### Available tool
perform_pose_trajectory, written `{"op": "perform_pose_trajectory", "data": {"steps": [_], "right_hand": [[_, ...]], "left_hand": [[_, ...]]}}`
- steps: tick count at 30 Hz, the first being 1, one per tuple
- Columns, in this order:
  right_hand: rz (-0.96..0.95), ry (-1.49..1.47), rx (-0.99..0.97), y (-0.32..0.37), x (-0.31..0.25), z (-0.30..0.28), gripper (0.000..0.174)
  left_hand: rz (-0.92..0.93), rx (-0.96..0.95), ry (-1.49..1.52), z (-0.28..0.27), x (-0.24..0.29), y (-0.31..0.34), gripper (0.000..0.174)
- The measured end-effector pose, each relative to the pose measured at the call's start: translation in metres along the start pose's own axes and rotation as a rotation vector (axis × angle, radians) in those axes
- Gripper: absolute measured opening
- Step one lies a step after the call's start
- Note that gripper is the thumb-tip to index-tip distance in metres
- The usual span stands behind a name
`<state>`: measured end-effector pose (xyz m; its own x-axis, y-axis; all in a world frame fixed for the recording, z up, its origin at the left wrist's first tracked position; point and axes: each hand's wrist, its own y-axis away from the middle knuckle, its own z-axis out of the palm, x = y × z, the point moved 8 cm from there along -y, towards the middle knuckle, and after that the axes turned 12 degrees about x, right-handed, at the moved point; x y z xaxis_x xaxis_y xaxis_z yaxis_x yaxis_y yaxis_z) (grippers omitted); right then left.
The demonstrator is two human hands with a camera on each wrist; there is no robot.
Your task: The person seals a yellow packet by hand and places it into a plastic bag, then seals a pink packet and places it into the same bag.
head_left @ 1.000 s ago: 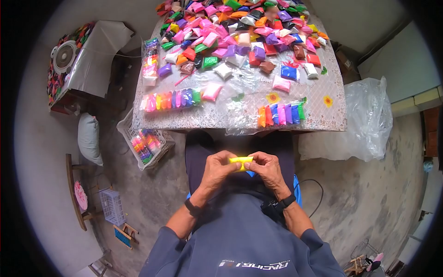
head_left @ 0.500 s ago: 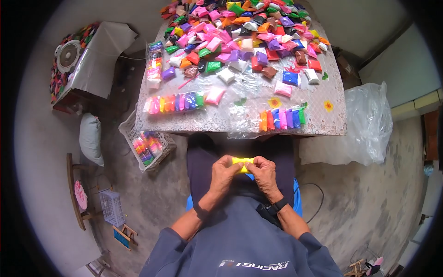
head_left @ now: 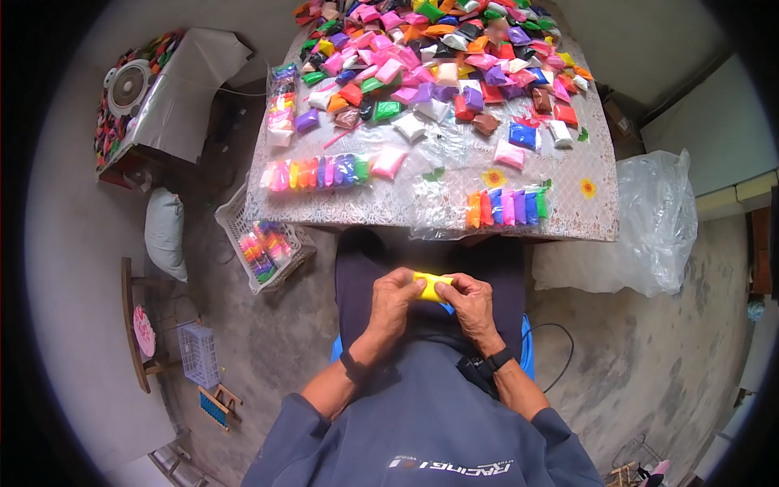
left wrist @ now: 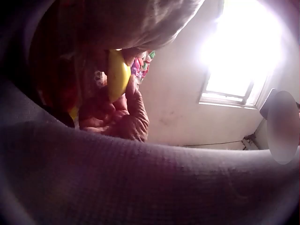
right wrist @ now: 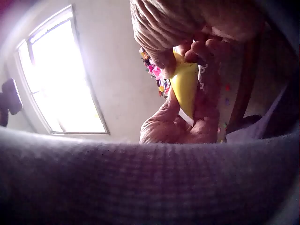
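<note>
Above the lap, both hands hold a small plump yellow packet (head_left: pixel 432 287), one at each end. The left hand (head_left: pixel 393 302) pinches its left end, thumb on top. At the other end the right hand (head_left: pixel 472 304) grips it the same way, its thumb pressing near the middle. In the left wrist view the yellow packet (left wrist: pixel 118 75) bulges between the fingers and thumbs. The right wrist view shows the yellow packet (right wrist: pixel 185 86) narrowing toward its lower end. On the table ahead lies a clear bag with a row of coloured packets (head_left: pixel 508 208).
A large heap of coloured packets (head_left: pixel 438 73) covers the back of the lace-covered table (head_left: pixel 365 213). More bagged rows (head_left: pixel 316 172) lie at its left. A white basket (head_left: pixel 235 219) with bagged packets stands left of the knees. Clear plastic sheeting (head_left: pixel 649 227) hangs at the right.
Both hands keep hold of the yellow packet, and the thumbs have shifted slightly on it. The head view has moved a little, so the table appears further right.
</note>
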<state>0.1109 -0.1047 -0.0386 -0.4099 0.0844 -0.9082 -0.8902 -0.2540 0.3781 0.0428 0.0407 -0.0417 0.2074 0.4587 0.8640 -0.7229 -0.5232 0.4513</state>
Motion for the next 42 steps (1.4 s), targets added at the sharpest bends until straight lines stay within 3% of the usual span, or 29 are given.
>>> {"op": "perform_pose_trajectory", "data": {"steps": [11, 13, 16, 19, 31, 36, 42], "right_hand": [[-0.041, 0.055, 0.017, -0.002, 0.001, 0.003, 0.018], [-0.13, 0.177, -0.041, -0.002, -0.006, 0.005, 0.026], [-0.208, 0.262, -0.122, 0.009, -0.026, 0.017, 0.021], [-0.138, 0.243, -0.101, 0.01, -0.023, 0.015, 0.02], [-0.156, 0.212, -0.041, 0.005, -0.01, 0.01, 0.018], [-0.167, 0.191, -0.057, 0.007, -0.014, 0.01, 0.02], [-0.239, 0.292, -0.085, 0.01, -0.018, 0.009, 0.02]], "left_hand": [[-0.006, -0.001, 0.109, -0.004, -0.003, -0.004, 0.012], [-0.01, 0.004, 0.144, -0.003, 0.001, -0.003, 0.012], [-0.006, -0.007, 0.074, -0.003, 0.001, -0.002, 0.012], [-0.015, -0.01, 0.072, 0.003, 0.001, 0.002, 0.011], [0.015, -0.025, 0.083, 0.006, -0.004, -0.001, 0.008], [-0.067, -0.167, 0.11, 0.014, 0.0, 0.002, 0.019], [-0.106, -0.18, 0.048, 0.018, 0.001, 0.006, 0.024]]}}
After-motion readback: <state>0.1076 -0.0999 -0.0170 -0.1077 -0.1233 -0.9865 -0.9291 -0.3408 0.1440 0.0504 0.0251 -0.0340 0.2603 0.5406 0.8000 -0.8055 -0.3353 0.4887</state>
